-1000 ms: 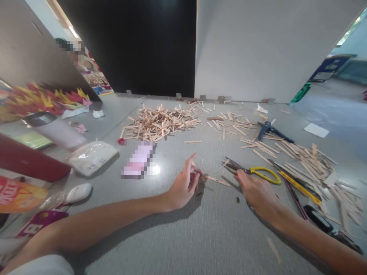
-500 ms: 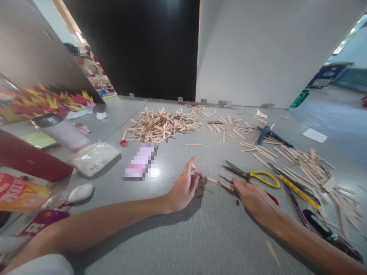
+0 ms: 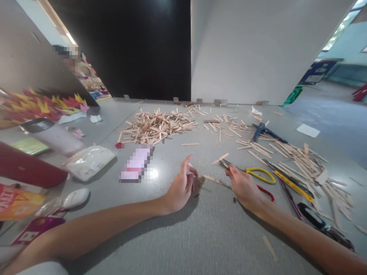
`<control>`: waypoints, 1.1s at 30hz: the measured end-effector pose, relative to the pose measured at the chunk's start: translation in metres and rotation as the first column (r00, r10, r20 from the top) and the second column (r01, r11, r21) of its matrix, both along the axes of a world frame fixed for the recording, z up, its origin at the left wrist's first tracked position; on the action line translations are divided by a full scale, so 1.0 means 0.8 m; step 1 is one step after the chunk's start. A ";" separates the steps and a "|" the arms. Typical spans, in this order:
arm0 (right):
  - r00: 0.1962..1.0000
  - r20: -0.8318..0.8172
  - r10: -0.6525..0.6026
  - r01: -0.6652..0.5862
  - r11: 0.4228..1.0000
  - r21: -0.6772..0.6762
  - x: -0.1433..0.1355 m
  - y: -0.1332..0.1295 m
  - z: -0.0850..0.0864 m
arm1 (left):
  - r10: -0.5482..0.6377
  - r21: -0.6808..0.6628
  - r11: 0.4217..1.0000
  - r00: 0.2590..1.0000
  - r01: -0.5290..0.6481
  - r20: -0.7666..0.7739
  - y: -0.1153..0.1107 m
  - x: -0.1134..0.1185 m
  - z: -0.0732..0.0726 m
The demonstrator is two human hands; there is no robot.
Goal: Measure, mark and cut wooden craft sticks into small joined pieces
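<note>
My left hand (image 3: 180, 187) hovers above the grey table, index finger raised, thumb and other fingers bent together round something small and brownish, mostly hidden. To its right, my right hand (image 3: 243, 187) pinches a thin pointed metal tool, partly hidden by the fingers. The tool's tip meets a short wooden stick (image 3: 224, 157), overlapping the scissor blades in view. Another flat stick (image 3: 210, 178) lies between my hands, its right end near my right fingers. Scissors with yellow and red handles (image 3: 261, 174) lie beside and partly behind my right hand.
A stick pile (image 3: 160, 126) lies at the back, more sticks (image 3: 306, 164) at the right. Blue-handled pliers (image 3: 259, 131), a yellow cutter (image 3: 295, 186) and a black tool lie right. A phone (image 3: 136, 164), plastic packet (image 3: 90, 162), white mouse (image 3: 77, 198) and bottles are left. Upright panels stand behind.
My right hand has turned the thin tool up and away from the flat stick, toward the scissor tips, where a short stick now shows. My left hand keeps its pose. The view has shifted slightly.
</note>
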State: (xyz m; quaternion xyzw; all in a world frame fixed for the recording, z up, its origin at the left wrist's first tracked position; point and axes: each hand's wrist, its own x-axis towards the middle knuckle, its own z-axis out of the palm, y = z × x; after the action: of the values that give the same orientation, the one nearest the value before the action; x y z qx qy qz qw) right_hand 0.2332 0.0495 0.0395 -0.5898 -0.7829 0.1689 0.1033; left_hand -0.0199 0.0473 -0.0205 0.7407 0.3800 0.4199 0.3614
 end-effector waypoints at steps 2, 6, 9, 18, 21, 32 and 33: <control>1.000 0.014 0.007 -0.007 1.000 -0.009 -0.004 0.005 -0.001 | 0.028 0.019 0.999 1.000 -0.028 -0.003 0.000 -0.001 -0.002; 1.000 0.030 0.000 0.000 1.000 0.005 -0.005 0.010 -0.003 | 0.078 0.043 0.996 0.997 -0.078 -0.011 0.000 -0.001 -0.005; 0.998 0.037 0.040 -0.040 0.999 -0.012 -0.004 0.008 -0.002 | 0.098 0.053 0.994 0.995 -0.097 -0.019 0.000 0.000 -0.005; 0.998 0.005 0.067 -0.067 0.998 0.017 0.002 0.000 -0.003 | 0.104 0.057 0.993 0.994 -0.102 -0.026 0.000 0.000 -0.005; 0.996 -0.009 0.093 -0.092 0.995 0.040 0.006 -0.002 -0.009 | 0.107 0.054 0.993 0.994 -0.106 -0.023 0.000 0.000 -0.004; 0.992 -0.027 0.126 -0.124 0.989 0.085 0.013 0.005 -0.014 | 0.084 0.025 0.996 0.996 -0.084 0.009 -0.001 -0.001 -0.003; 0.991 -0.021 0.133 -0.131 0.989 0.069 0.011 0.004 -0.010 | 0.082 0.023 0.996 0.997 -0.082 0.011 -0.001 0.000 -0.003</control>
State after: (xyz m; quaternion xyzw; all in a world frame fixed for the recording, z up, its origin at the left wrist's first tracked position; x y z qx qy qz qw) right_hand 0.2421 0.0529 0.0314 -0.5306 -0.8241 0.1564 0.1217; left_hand -0.0203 0.0469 -0.0227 0.7264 0.4034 0.4427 0.3371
